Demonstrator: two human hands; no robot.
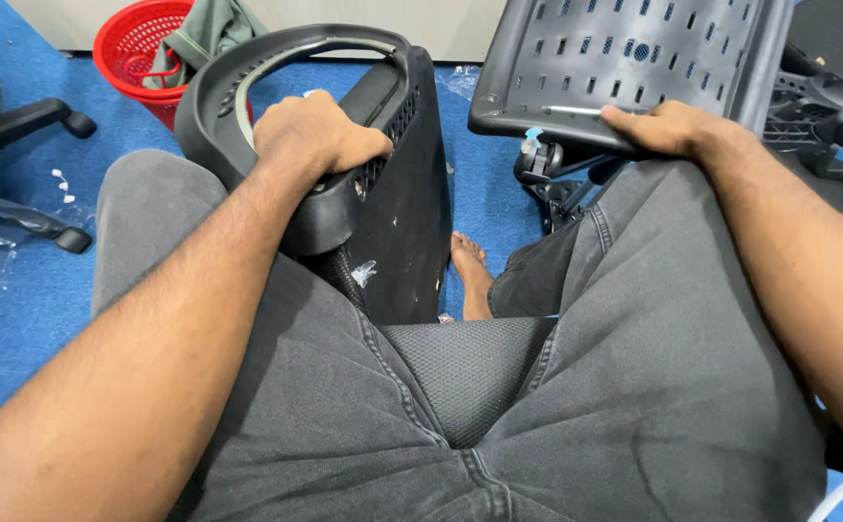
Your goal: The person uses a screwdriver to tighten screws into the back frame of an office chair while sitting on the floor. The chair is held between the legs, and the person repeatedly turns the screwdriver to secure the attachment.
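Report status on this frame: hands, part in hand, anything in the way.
Left hand clamped on black armrest piece. Right hand gripping edge of slotted seat shell. Red basket behind, bare foot between the parts.

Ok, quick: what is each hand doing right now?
Left hand: closed on the black chair armrest part.
Right hand: gripping the edge of the perforated black chair back.

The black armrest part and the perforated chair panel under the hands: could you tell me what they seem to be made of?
Armrest part under the left hand: apparently moulded black plastic, smooth with a dull sheen. Perforated panel held by the right hand: likely hard grey-black plastic, with glossy highlights and punched slots.
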